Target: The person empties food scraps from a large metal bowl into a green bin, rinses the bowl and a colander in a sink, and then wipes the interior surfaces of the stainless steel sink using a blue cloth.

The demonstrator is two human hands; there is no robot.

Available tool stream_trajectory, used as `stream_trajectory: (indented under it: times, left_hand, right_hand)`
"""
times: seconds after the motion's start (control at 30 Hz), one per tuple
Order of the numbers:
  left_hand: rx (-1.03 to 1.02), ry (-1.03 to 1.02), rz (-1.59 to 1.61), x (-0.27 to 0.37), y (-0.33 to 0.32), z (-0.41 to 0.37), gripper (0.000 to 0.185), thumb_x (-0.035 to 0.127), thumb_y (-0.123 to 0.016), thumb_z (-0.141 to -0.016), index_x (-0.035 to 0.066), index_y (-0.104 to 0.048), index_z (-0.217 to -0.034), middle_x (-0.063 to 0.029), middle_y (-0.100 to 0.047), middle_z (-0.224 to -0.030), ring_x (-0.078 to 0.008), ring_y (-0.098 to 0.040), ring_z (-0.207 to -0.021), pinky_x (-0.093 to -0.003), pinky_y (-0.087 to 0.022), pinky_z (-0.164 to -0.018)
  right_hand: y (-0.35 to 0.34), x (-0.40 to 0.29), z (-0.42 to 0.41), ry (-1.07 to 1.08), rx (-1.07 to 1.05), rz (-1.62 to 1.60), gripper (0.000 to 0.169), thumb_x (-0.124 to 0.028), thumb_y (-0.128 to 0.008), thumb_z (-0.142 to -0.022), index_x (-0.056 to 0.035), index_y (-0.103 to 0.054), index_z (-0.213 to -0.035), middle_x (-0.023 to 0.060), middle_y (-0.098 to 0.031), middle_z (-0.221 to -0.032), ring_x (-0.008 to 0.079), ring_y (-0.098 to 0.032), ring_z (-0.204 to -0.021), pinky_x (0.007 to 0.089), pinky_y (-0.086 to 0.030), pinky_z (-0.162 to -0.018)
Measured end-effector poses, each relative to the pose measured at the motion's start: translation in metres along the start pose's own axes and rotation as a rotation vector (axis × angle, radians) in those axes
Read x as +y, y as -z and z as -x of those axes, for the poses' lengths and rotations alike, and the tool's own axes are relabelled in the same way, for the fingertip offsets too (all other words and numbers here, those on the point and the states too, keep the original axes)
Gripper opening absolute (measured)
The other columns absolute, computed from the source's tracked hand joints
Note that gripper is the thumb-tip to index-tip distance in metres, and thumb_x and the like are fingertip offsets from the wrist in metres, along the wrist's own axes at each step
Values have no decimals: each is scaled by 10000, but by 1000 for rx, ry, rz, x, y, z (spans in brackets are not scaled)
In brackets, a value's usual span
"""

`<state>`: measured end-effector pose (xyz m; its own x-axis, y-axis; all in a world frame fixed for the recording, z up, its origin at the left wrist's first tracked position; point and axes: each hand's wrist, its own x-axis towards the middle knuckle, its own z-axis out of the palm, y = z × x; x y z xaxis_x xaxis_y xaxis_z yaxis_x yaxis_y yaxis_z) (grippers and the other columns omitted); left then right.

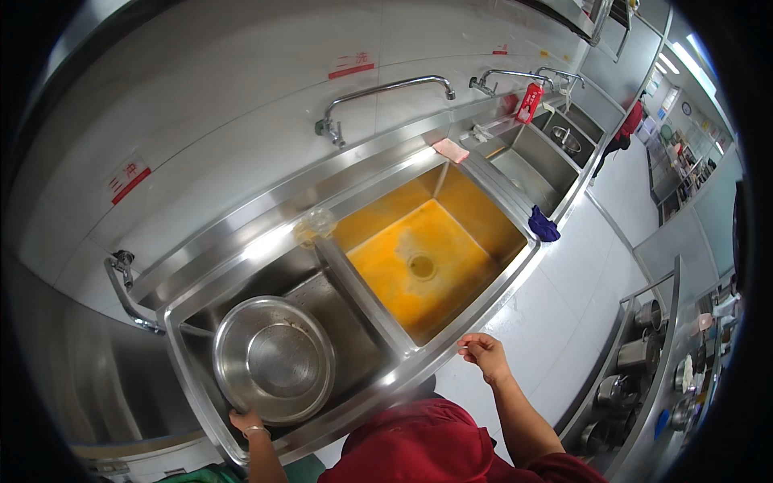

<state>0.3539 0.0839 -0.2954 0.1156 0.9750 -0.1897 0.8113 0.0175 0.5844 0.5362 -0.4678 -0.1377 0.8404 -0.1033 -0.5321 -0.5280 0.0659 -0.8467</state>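
A wide stainless steel basin (290,362) sits tilted in the left sink compartment (356,329). My left hand (244,421), with a bracelet at its wrist, grips the basin's near left rim; its fingertips are partly hidden. Some dark specks stick to the basin's inner wall. My right hand (486,357) hovers by the front edge of the sink with loosely curled fingers, and no object shows in it. Beyond it lies the middle sink compartment (386,302), tinted orange by what looks like liquid, with a round drain (421,266) visible at its bottom.
A swivel faucet (386,86) juts from the tiled wall; another faucet (124,290) is at the left. A pink cloth (450,150), a purple cloth (543,224) and clear plastic (315,224) lie on the sink's rims. A pot rack (640,356) stands behind me. Another person (628,124) is farther off.
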Motion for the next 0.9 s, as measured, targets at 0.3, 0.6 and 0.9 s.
stream_trajectory:
  times: [0.3, 0.6, 0.9]
  left_hand:
    - [-440, -938, 389, 163, -63, 222, 160, -3, -581, -839, 25, -613, -994, -151, -641, -1056, -286, -625, -970, -365, -495, -849]
    - [-717, -1034, 138, 283, -210, 385, 186, 68, -584, -855, 18, -587, -1034, -141, -643, -1062, -351, -609, -968, -405, -494, -833]
    - [-1089, -872, -340, 347, -396, 404, 487, 262, -543, -920, -62, -456, -1273, -234, -461, -1349, -369, -462, -1230, -414, -388, -1036]
  right_hand:
    - [78, -18, -109, 239, -136, 85, 186, -61, -483, -972, -25, -607, -1107, 46, -666, -1021, 132, -629, -877, 273, -512, -795]
    - [110, -81, -292, 634, -453, 991, 201, -78, -568, -892, -68, -635, -1082, 144, -661, -984, 283, -630, -921, 369, -495, -817]
    - [191, -89, -344, 913, -142, 1345, 73, -100, -589, -831, -53, -630, -793, 101, -658, -839, 298, -590, -753, 395, -437, -723]
